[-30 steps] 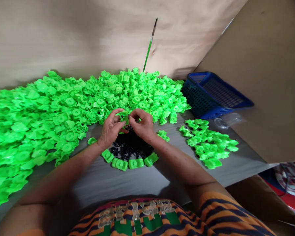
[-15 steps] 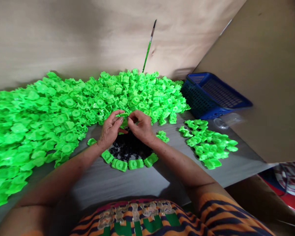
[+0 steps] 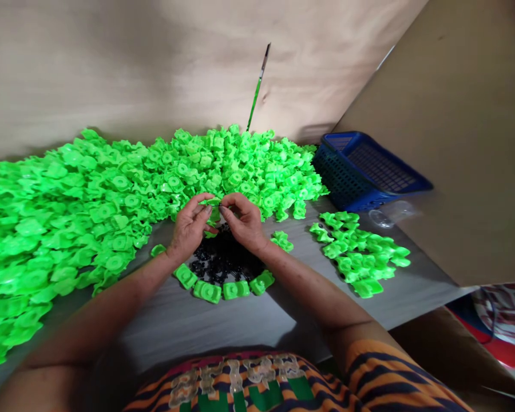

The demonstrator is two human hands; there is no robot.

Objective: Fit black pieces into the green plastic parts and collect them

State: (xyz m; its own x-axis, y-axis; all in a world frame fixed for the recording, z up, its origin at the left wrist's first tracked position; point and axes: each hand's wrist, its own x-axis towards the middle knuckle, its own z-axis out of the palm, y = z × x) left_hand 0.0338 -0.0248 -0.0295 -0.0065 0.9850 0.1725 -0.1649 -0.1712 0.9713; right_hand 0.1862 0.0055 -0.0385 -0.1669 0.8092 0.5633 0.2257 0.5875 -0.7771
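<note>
The left hand (image 3: 187, 229) pinched a moulded green piece (image 3: 215, 216), the right hand (image 3: 245, 220) a thin black pin (image 3: 215, 205), above a streaky grey table (image 3: 171, 323) by a plywood wall (image 3: 197, 63).

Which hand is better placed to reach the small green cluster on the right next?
The right hand, probably: it is nearer the small green cluster, the left hand farther. Neither looks free: the left holds a green piece, the right a thin dark part.

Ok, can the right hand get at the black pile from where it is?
Likely yes: the black pile lies close by the right hand, with nothing visible blocking the way, though that hand seems busy pinching a thin black part.
</note>
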